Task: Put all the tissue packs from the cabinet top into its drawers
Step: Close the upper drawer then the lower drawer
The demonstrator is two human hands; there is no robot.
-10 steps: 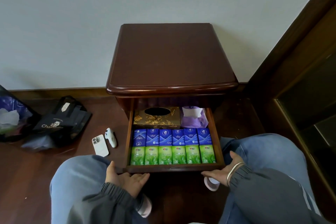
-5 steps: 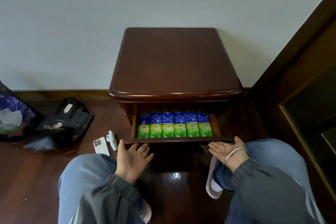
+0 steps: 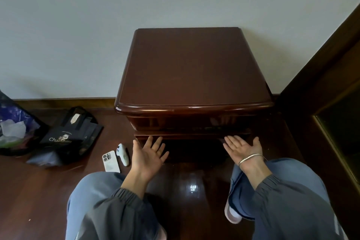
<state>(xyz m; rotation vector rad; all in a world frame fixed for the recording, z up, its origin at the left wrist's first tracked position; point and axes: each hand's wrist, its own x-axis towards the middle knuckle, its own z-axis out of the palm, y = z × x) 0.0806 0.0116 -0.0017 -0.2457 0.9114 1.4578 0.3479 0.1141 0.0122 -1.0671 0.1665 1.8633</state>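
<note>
Head view looks down on the cabinet (image 3: 192, 68), a dark red-brown wooden piece standing against a pale wall. Its top is bare polished wood with a rounded front lip. No tissue packs show anywhere; whatever the drawers hold is hidden behind their fronts. The lower drawer (image 3: 187, 136) stands almost flush with the front, only a thin ledge of its upper edge showing below the glossy upper drawer front (image 3: 187, 122).

Both hands are open, palms up, fingers spread and grasping nothing. The left hand (image 3: 148, 157) is at the left end of the lower drawer, its fingers (image 3: 155, 142) reaching up to the drawer's edge; whether they touch it cannot be told. The right hand (image 3: 242, 148) lies at the right end, its fingers (image 3: 229, 140) likewise at the edge, and a thin bracelet (image 3: 250, 159) circles the wrist. Grey sleeves and blue-trousered knees fill the lower part of the view.

On the dark wooden floor, just left of the left hand, lie a white phone (image 3: 110, 161), camera side up, and a small white device (image 3: 123, 154) beside it. Farther left sits a black bag (image 3: 72, 132) with pale lettering, and at the left border a purple bag (image 3: 13, 122) holding crumpled clear plastic. A dark door frame (image 3: 321, 76) rises at the right.
</note>
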